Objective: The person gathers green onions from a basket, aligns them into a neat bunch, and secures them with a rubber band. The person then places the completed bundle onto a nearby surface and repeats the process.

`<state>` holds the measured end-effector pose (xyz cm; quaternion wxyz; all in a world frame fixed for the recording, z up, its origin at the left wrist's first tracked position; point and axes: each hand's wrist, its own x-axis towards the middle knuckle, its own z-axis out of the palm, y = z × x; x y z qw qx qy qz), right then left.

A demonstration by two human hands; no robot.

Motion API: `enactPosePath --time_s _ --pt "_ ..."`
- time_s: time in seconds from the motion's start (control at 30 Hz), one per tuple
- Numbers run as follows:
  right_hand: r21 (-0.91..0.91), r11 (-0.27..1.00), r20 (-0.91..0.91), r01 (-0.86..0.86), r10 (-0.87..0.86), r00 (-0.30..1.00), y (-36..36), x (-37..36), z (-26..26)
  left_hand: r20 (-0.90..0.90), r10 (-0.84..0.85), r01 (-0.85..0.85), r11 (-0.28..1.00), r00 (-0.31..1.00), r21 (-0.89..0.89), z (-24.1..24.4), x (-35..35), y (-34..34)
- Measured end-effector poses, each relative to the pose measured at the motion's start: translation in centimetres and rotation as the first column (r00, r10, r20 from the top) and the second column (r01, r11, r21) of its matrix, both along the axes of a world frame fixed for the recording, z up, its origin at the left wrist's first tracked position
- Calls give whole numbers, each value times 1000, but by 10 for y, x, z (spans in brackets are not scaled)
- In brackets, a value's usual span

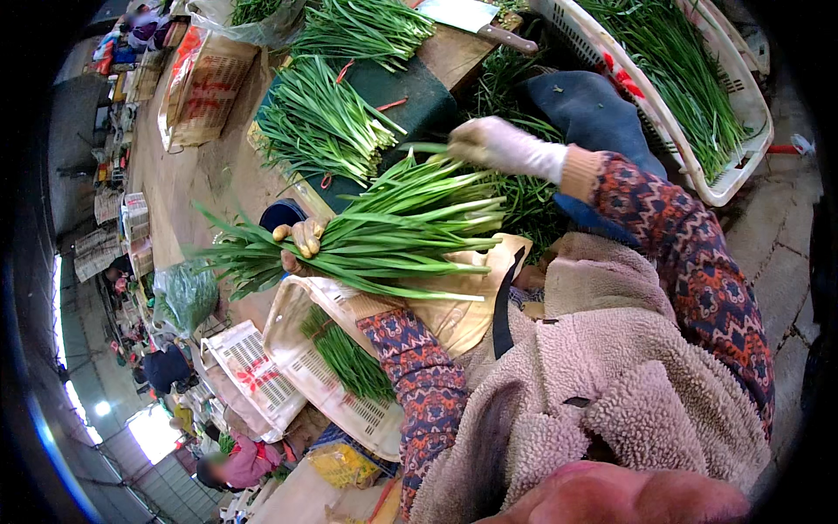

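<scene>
My left hand [301,242], in a soiled glove, is closed around the leafy part of a loose bunch of garlic chives [406,229]. The pale stem ends fan out to the right over my lap. At the upper edge of the bunch is my right hand [484,141], in a whitish glove; its fingers are bent, blurred and beside a green stalk. Whether they grip that stalk cannot be told. Beyond the bunch, cut chives [327,118] lie on a dark green mat [425,98] with red ties near them. More chives [366,26] lie behind.
A cleaver [507,39] lies on the board at the top. A white plastic crate [740,164] of chives stands at the right. Another crate [386,439] with a tied bundle [350,360] is below my left hand. Loose greens [524,203] lie beneath my right hand. Other people are farther off.
</scene>
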<state>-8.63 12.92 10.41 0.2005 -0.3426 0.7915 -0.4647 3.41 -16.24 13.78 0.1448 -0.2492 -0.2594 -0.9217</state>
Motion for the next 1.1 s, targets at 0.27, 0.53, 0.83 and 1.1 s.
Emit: enactPosePath --time_s 0.27,0.53,0.83,1.1 --pt "-347 929 590 -126 321 741 37 12 -23 -94 -51 49 999 994 -16 -12 8 -24" --pt "-474 880 656 32 328 679 6 44 -11 -15 -78 78 997 997 -26 -15 4 -25" --pt "-544 835 633 82 344 694 30 40 -16 -83 -81 80 997 993 -9 -15 0 -19" --pt "-579 814 634 50 410 656 10 53 -7 137 -35 19 993 990 117 -8 2 -3"
